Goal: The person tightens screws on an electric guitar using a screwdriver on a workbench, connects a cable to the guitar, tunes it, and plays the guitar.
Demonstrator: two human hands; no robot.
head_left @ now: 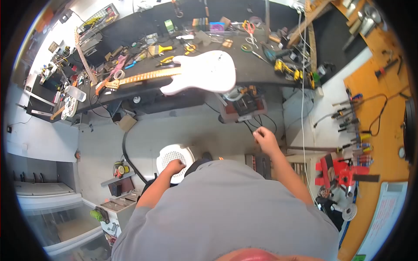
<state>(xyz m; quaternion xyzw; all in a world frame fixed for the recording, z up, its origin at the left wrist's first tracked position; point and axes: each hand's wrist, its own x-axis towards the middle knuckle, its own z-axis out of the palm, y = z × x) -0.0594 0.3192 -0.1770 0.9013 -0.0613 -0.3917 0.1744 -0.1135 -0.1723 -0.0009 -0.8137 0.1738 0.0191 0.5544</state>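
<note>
A white electric guitar lies on the dark workbench, its neck pointing left. My left hand is low in front of my body, over a round white perforated stool top; its fingers are curled, and whether they touch the stool or hold anything is hidden. My right hand hangs in the air below the bench edge, near some black cables. Its fingers are bent together with the thumb, and anything between them is too small to make out.
Pliers, a yellow brush, orange scissors and a yellow drill lie on the bench. A red vise and a wooden tool board are at right. Clear drawers stand at lower left. A white cord hangs at right.
</note>
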